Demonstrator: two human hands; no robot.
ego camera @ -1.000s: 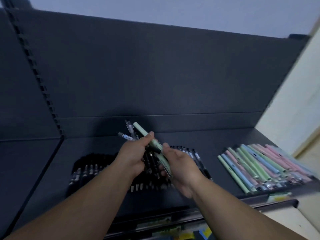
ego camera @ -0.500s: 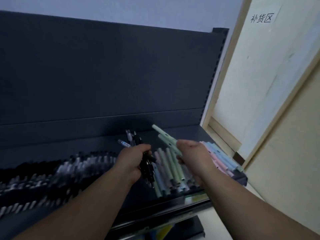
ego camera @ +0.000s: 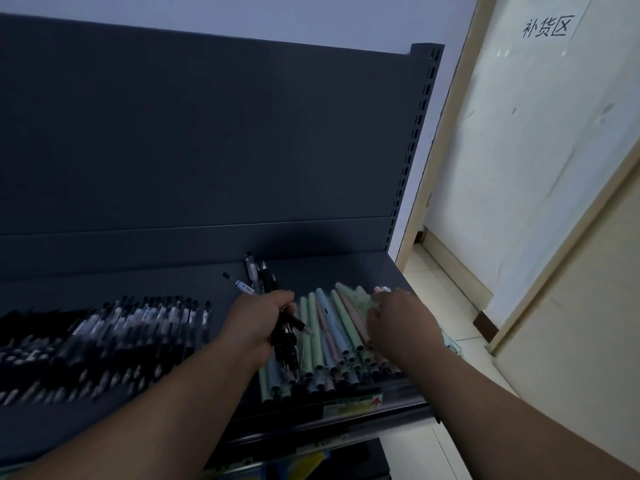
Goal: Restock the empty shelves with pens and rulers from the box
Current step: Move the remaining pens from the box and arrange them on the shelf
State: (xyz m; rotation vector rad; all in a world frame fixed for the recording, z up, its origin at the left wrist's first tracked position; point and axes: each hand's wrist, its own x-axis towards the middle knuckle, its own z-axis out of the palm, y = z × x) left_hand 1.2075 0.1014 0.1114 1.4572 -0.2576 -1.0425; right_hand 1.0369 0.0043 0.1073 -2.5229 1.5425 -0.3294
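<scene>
My left hand [ego camera: 258, 320] is clamped round a fistful of slim black and clear-barrelled plastic pens [ego camera: 257, 277]. Their tops fan out above the knuckles and their lower ends hang below the fist, over the dark grey metal shelf [ego camera: 329, 268]. My right hand [ego camera: 403, 323] is down on the pastel green, blue and pink capped pens [ego camera: 330, 327] lying in a row at the shelf's right end, fingers bent over their far ends. I can't tell from here whether it pinches one or only presses.

I'd judge these as light, stiff and smooth. Round barrels will roll and slip from a loose bunch, so grip round the middle and lay them parallel.

To the left lies the blurred row of black pens [ego camera: 121, 327], with bare shelf between the two rows; that gap looks like the bundle's spot. The pastel row sits just beside the bundle, so there's a risk of nudging it. The green price label [ego camera: 353, 405] marks the front lip, which should stop rollers. No box or rulers in view
</scene>
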